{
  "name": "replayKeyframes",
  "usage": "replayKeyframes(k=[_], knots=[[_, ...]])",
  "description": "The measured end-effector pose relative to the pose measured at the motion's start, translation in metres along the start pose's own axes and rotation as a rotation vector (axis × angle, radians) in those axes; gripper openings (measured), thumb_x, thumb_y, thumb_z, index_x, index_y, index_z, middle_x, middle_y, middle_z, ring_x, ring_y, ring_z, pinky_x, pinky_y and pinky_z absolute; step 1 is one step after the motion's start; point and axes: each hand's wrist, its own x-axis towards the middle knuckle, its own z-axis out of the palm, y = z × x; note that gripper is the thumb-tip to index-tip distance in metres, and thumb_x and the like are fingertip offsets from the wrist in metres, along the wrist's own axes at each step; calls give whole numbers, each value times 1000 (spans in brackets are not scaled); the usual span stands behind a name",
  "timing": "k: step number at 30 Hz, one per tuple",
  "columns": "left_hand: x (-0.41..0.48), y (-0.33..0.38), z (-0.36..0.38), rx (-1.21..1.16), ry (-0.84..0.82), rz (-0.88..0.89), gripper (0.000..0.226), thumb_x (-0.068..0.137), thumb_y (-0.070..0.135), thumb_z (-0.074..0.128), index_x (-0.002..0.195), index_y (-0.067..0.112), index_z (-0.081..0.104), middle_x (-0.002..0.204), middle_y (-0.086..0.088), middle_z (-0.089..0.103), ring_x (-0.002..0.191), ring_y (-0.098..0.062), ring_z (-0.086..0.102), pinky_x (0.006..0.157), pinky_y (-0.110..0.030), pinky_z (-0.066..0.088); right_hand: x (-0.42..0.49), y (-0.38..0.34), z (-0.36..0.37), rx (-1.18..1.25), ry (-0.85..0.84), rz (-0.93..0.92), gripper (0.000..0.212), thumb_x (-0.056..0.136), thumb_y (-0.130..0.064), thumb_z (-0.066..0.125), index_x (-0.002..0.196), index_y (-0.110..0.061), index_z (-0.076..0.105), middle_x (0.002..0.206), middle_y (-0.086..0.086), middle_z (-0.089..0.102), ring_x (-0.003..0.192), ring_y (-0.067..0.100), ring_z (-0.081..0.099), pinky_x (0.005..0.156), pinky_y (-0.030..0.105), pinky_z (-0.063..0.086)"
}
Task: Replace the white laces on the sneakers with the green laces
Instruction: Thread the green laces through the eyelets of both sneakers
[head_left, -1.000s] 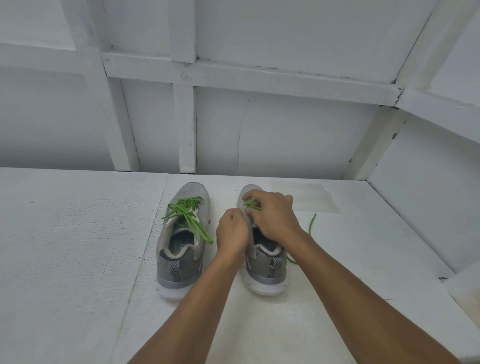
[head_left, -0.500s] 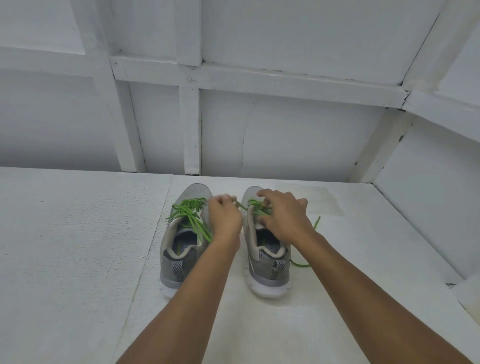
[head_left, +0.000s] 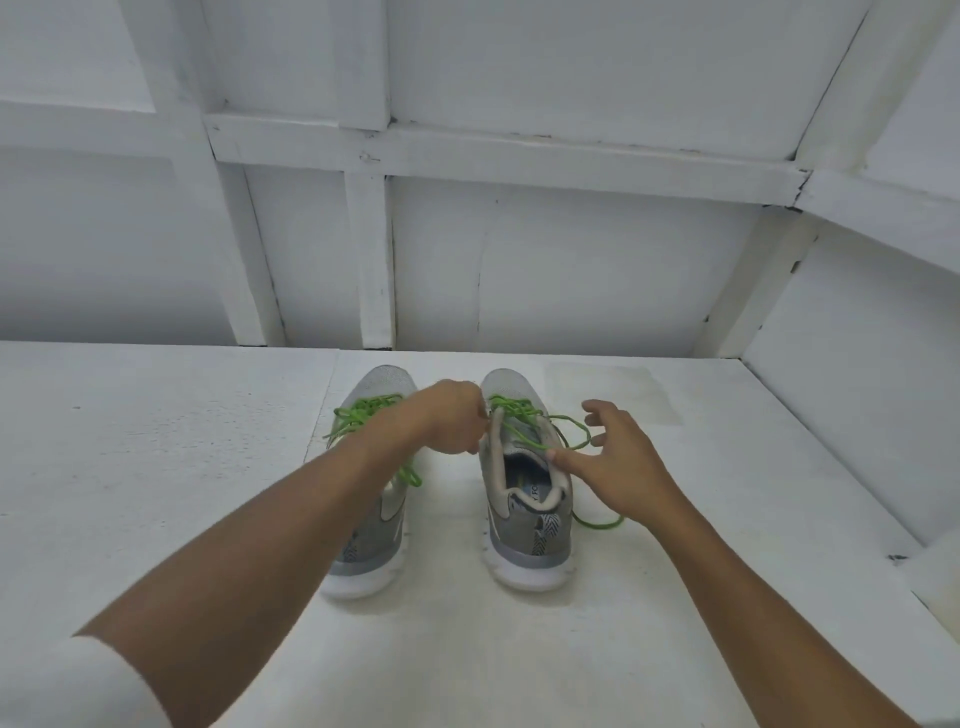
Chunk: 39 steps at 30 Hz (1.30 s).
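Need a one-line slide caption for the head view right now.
Left hand pinches the green lace on the right sneaker, open right hand beside its collar; left sneaker already laced green.

We record bright, even, diffuse light across the whole frame. Only faint, soft shadows lie on the table (head_left: 156, 467) beneath the sneakers (head_left: 524, 551), toward 6 o'clock. Wide-angle distortion bows the beams (head_left: 571, 161) at 3 and 9 o'clock. Detail is slightly soft throughout, softest at the 6 o'clock edge.

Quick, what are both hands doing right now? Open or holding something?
Left hand: curled, pinching the green lace on the right sneaker.
Right hand: open, fingers spread, holding nothing.
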Motion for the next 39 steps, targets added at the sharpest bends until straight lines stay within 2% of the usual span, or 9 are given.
replayKeyframes(k=[8,11,14,17,19,22,25,31,39], knots=[[-16,-24,-81,111,173,-111,17,93,9,55,103,7,69,96,-2,73,94,-21,64,80,-32,50,-2,3,3,48,14,32,71,79,-44,75,137,-19,43,127,-1,49,105,16,54,82,26,40],[-18,-24,-93,142,170,-116,16,93,9,56,100,9,70,92,2,72,92,-18,62,72,-28,46,-2,1,4,44,36,17,43,81,-44,74,114,-22,57,109,-5,57,92,12,56,71,24,40],[-19,-15,-94,167,191,-126,24,93,8,52,113,2,65,108,-8,71,105,-27,62,89,-39,51,-3,-2,2,33,45,-11,22,85,-46,67,90,-25,65,87,-9,64,81,6,58,64,20,41],[-21,6,-86,73,194,-52,36,93,3,51,129,3,56,122,-10,66,117,-27,57,99,-37,46,-2,-7,4,7,57,-29,29,88,-52,62,83,-24,70,82,-14,68,80,0,59,63,18,41],[-22,23,-73,-38,226,53,33,92,4,53,124,9,60,116,-4,69,106,-20,60,90,-30,47,-1,-10,5,10,64,-17,32,88,-53,60,84,-24,71,81,-12,69,77,1,60,61,20,42],[-18,43,-46,-140,240,176,21,93,6,53,103,14,70,96,3,72,85,-11,61,71,-19,44,-1,-10,8,46,65,21,40,92,-50,57,79,-15,73,77,0,71,76,17,64,65,31,49],[-7,53,-21,-156,230,198,22,95,8,52,98,15,72,87,4,61,70,-3,54,61,-15,39,-1,-8,8,117,72,99,44,95,-41,54,84,-3,71,88,14,70,85,29,63,71,37,50],[10,53,8,-147,249,131,18,91,14,62,107,16,69,105,-5,65,94,-20,62,85,-31,54,-2,-3,12,297,46,209,34,98,-35,51,79,-16,72,89,-2,70,80,13,58,66,25,42],[16,52,20,-97,279,107,20,91,15,60,110,19,64,110,-4,63,105,-22,55,87,-37,53,-1,-2,15,387,39,232,32,98,-32,51,80,-14,71,90,0,70,77,13,53,66,25,39]])
